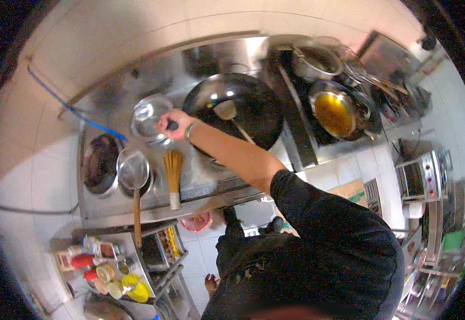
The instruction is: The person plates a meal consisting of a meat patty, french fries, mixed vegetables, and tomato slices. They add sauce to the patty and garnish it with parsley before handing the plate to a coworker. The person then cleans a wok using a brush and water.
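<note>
My right hand (pixel 176 124) reaches left across the steel range, its fingers closed around a small dark object (pixel 172 125) that I cannot identify. It is over the right edge of a shiny round bowl (pixel 151 116). Right of the hand sits a large black wok (pixel 256 96), with a spatula (pixel 226 110) lying in it. Nearer me are a bamboo wok brush (pixel 172 172) and a wire-mesh strainer (pixel 133 168) with a wooden handle, which rests over a small round container. My left hand (pixel 211 284) hangs low beside my body, partly hidden; no object shows in it.
A dark pan (pixel 101 164) and a blue hose (pixel 96 126) are at the left. Right of the wok stand a bowl of amber liquid (pixel 334 114), a pot (pixel 316 64) and several utensils. Seasoning containers (pixel 106 272) crowd a lower-left shelf. A pink basket (pixel 195 222) is below the range edge.
</note>
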A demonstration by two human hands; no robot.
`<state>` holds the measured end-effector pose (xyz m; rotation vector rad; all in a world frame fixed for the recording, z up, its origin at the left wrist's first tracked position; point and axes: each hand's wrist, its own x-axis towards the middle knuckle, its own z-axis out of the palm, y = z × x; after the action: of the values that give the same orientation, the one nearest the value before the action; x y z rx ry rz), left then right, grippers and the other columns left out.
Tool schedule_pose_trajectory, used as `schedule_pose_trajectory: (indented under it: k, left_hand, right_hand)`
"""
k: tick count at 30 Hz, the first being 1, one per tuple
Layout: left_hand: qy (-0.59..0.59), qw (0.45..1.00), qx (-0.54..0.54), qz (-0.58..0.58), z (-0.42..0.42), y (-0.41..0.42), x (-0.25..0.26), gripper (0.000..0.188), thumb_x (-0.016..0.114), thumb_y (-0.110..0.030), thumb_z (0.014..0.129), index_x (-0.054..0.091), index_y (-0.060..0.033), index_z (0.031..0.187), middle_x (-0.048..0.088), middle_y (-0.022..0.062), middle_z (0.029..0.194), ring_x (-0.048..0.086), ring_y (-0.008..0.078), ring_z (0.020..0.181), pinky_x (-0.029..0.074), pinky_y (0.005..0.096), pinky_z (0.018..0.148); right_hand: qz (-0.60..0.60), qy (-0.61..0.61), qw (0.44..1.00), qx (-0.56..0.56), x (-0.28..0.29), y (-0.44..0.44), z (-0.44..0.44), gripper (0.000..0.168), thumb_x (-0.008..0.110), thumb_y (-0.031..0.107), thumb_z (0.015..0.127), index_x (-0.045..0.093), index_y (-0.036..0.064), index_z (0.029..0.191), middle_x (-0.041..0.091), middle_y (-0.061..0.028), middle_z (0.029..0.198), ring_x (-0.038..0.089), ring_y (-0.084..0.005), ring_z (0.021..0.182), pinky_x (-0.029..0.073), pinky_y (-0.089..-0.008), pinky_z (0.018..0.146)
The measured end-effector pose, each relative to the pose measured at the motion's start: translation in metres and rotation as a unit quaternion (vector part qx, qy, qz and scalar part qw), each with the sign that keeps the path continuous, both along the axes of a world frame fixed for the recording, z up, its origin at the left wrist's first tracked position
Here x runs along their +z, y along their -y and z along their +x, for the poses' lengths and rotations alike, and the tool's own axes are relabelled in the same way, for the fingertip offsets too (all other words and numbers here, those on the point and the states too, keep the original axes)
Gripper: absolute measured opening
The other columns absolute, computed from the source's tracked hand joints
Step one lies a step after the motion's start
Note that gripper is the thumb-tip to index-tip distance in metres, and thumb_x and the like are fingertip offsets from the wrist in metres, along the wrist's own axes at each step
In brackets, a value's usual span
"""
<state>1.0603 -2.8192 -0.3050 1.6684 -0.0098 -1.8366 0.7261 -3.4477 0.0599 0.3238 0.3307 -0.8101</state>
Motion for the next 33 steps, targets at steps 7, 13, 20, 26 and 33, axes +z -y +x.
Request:
schedule_pose_trajectory:
  k: [7, 13, 20, 26, 33]
  left_hand:
    - [0.147, 0.942, -0.265, -0.141, 0.010, 0.062, 0.008, 0.042, 0.062, -0.017, 0.091, 0.045, -0.0038, 0.128, 0.066, 0.0168, 0.098, 0.065, 0.0269, 0.074, 0.055, 0.0421, 0.057]
    - [0.166, 0.922, -0.333, -0.105, -0.026, 0.099, 0.008, 0.045, 0.063, -0.020, 0.091, 0.046, -0.0034, 0.129, 0.066, 0.0159, 0.097, 0.064, 0.0257, 0.070, 0.054, 0.0399, 0.055]
    - [0.146, 0.906, -0.381, -0.115, -0.082, 0.137, -0.010, 0.048, 0.064, -0.023, 0.091, 0.046, -0.0030, 0.131, 0.066, 0.0148, 0.095, 0.063, 0.0242, 0.065, 0.052, 0.0374, 0.053]
    - [0.133, 0.897, -0.405, -0.118, -0.135, 0.151, -0.017, 0.050, 0.065, -0.025, 0.091, 0.046, -0.0026, 0.132, 0.067, 0.0139, 0.094, 0.063, 0.0230, 0.060, 0.051, 0.0352, 0.051]
    - [0.352, 0.691, -0.564, -0.283, -0.156, 0.121, -0.021, 0.050, 0.067, -0.030, 0.089, 0.052, -0.0003, 0.126, 0.068, 0.0130, 0.098, 0.066, 0.0211, 0.074, 0.052, 0.0348, 0.057]
  right_hand:
    - [-0.100, 0.054, 0.990, -0.085, 0.094, -0.181, -0.118, 0.041, 0.051, 0.009, 0.093, 0.034, -0.011, 0.125, 0.048, -0.0033, 0.072, 0.048, -0.0104, 0.057, 0.043, -0.0215, 0.047]
    - [-0.066, 0.032, 0.993, -0.097, 0.167, -0.395, -0.220, 0.033, 0.047, 0.024, 0.101, 0.047, -0.003, 0.121, 0.041, 0.0037, 0.072, 0.040, -0.0048, 0.054, 0.033, -0.0188, 0.039]
    - [-0.052, -0.040, 0.965, -0.253, 0.192, -0.587, -0.304, 0.036, 0.043, 0.029, 0.102, 0.046, 0.002, 0.126, 0.039, 0.0034, 0.075, 0.039, -0.0036, 0.053, 0.031, -0.0184, 0.036]
    - [-0.007, -0.009, 0.917, -0.399, 0.158, -0.668, -0.384, 0.036, 0.042, 0.024, 0.102, 0.044, -0.005, 0.123, 0.042, 0.0013, 0.076, 0.042, -0.0057, 0.056, 0.035, -0.0182, 0.038]
    - [0.034, -0.006, 0.860, -0.509, 0.092, -0.687, -0.533, 0.034, 0.041, 0.014, 0.098, 0.038, -0.013, 0.119, 0.048, -0.0056, 0.076, 0.048, -0.0103, 0.053, 0.046, -0.0195, 0.043]
